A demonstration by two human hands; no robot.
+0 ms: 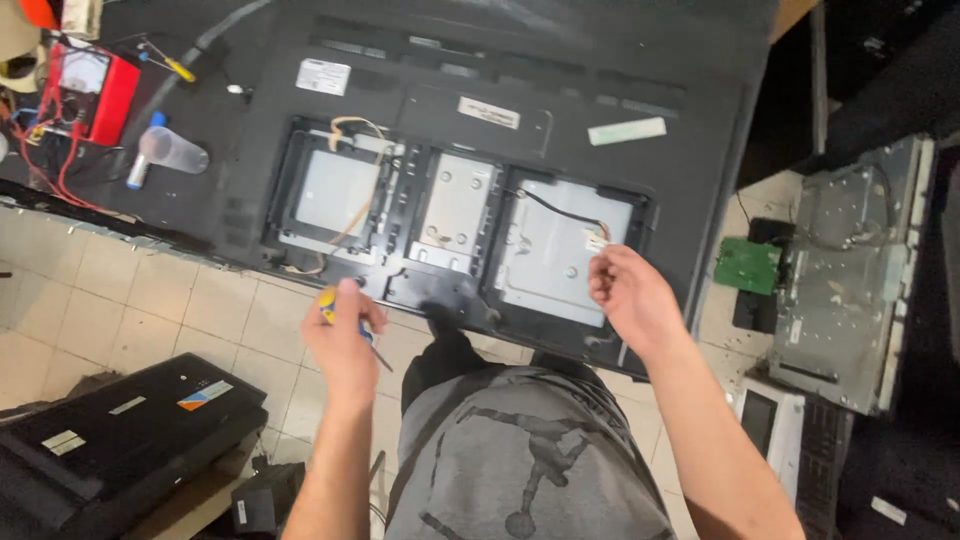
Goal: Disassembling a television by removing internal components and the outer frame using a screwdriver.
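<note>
Right hand [630,295] pinches white plug [597,240] on black wire, inside open back of big TV [690,170] (face down on counter). Left hand [345,340] wraps screwdriver [330,305], parked near TV edge.

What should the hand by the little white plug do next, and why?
Probably ease the small white plug free with the right hand. Its fingertips already pinch there, where the thin black cable ends on the grey metal plate. The left hand holds a yellow-and-blue-handled screwdriver away from it.
</note>
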